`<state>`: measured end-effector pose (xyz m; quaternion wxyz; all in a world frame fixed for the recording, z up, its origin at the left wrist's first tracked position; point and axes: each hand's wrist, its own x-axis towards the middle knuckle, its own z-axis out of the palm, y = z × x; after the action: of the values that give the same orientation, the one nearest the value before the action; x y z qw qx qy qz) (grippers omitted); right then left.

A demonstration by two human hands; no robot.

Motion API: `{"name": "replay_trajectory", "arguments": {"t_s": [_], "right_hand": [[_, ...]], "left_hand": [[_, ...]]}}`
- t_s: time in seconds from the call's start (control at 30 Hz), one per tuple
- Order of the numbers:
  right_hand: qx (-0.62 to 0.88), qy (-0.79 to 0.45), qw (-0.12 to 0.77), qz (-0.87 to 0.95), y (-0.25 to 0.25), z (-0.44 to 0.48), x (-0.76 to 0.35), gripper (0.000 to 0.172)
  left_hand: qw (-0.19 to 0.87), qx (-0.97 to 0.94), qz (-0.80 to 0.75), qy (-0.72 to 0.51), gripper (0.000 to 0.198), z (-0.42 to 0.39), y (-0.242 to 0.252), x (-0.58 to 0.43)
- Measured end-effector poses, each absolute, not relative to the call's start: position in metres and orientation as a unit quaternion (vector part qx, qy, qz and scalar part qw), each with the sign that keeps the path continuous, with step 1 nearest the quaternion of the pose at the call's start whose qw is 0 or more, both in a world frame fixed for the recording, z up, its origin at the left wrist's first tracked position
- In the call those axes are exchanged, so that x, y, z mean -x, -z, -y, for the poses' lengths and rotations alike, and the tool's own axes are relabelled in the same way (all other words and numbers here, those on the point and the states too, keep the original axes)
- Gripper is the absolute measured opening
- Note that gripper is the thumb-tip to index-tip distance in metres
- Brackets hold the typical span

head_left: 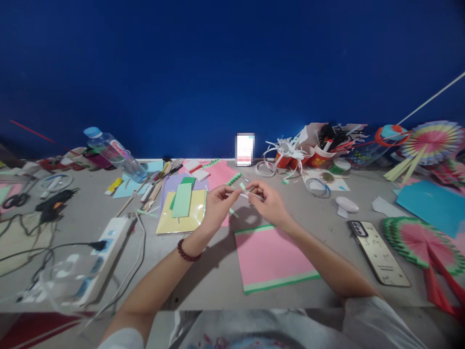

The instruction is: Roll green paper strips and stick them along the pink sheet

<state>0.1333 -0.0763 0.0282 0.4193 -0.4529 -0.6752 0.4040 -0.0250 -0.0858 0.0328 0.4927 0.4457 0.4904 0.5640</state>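
Observation:
My left hand (221, 202), with a beaded bracelet on its wrist, and my right hand (271, 202) meet above the middle of the table. Their fingertips are pinched on a small pale strip (244, 191) of white and light green. Whether it is paper or tape, I cannot tell. Below my right hand lies a pink paper sheet (272, 259) with green bands along its edges. Left of my left hand, a light green paper strip (182, 199) rests on a yellow packet (165, 225). A second pink sheet (221, 173) lies behind my hands.
At left are a power strip (109, 259) with cables, a glue gun (54, 206) and a leaning plastic bottle (118, 152). A phone (379, 252), a white glossy object (347, 204) and folded paper fans (417, 237) lie at right. Paper cups (321, 157) stand against the blue wall.

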Motion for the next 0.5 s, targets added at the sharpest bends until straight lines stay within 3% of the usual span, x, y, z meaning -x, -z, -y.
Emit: {"name": "replay_trajectory", "arguments": {"t_s": [0.5], "right_hand": [[0.468, -0.359, 0.419, 0.691, -0.0272, 0.0796, -0.1316, 0.014]], "left_hand": [[0.512, -0.428, -0.484, -0.566, 0.023, 0.0863, -0.0366, 0.0225]]}}
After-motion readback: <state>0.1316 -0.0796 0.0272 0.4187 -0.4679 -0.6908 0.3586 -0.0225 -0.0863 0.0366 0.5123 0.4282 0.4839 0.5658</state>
